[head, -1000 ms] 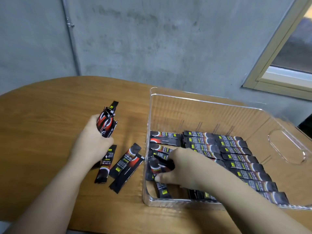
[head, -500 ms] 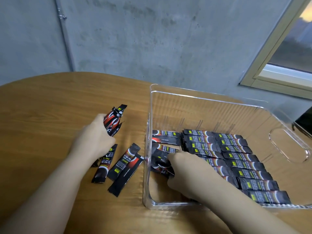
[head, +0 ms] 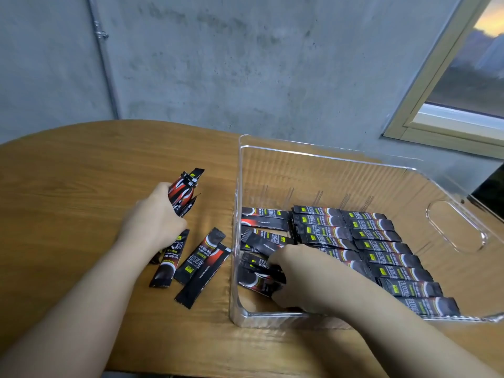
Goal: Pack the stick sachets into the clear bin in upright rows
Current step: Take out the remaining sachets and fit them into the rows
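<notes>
Black sachets (head: 376,242) with red swirls and yellow tags lie flat in two neat columns across the floor of the clear bin (head: 321,156), running from its twelve o'clock wall down to its five o'clock corner. A looser third column (head: 263,222) sits against the bin's nine o'clock wall. My right hand (head: 300,276) reaches over the six o'clock wall into that column, and its grip is curled round a few sachets (head: 259,279) that lie askew there, one tilted up over the others.

At nine o'clock from the bin, out on the wooden tabletop (head: 68,186), my left hand (head: 152,222) has its grip clamped on a bundle of sachets (head: 184,190), whose ends stick up past my knuckles toward twelve o'clock. Just at five o'clock of that hand, three loose sachets (head: 200,264) lie flat and slanted side by side, the nearest partly under my fingers.

Beyond the tabletop at twelve o'clock stands a grey concrete wall (head: 245,64), with a window frame (head: 425,105) at two o'clock.
</notes>
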The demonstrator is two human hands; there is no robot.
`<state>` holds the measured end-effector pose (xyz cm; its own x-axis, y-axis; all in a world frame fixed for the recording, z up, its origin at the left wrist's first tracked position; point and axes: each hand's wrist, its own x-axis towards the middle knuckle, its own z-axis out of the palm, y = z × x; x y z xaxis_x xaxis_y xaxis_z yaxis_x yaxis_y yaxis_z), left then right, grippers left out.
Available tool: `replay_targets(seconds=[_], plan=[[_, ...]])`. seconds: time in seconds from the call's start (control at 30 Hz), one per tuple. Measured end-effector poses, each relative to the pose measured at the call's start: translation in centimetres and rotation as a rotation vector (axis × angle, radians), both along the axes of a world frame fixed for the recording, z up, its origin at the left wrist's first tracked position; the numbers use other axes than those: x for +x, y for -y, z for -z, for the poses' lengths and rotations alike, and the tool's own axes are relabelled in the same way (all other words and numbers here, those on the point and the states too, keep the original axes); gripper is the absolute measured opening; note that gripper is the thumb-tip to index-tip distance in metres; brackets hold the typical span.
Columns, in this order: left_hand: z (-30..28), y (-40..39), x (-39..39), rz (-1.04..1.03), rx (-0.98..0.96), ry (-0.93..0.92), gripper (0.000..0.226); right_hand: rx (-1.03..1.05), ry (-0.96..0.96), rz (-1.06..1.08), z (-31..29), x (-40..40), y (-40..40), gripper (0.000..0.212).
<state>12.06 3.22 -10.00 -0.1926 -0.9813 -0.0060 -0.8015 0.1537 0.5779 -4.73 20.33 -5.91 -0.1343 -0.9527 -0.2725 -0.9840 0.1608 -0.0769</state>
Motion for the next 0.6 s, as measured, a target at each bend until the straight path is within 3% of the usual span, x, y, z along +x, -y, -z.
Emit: replay_targets(seconds=[0.13,0.27,0.4,0.6], plan=[[-0.1,0.0,0.0,-0.001,-0.006,0.004,0.067,-0.004,0.215,0.052,-0.9,-0.7,0.1,0.005],[0.1,0.2,0.0,-0.003,-0.01,0.014,0.069,-0.182,0.379,0.195,-2.8,-3.7,0.4,0.008],[0.2,0.4,0.0,0.0,0.0,0.02,0.07,-0.152,0.298,0.168,-3.1,-5.2,1.1,0.004],[0.4,0.4,0.1,-0.005,-0.002,0.005,0.07,-0.104,0.031,0.043,-1.4,-4.1,3.8,0.028]])
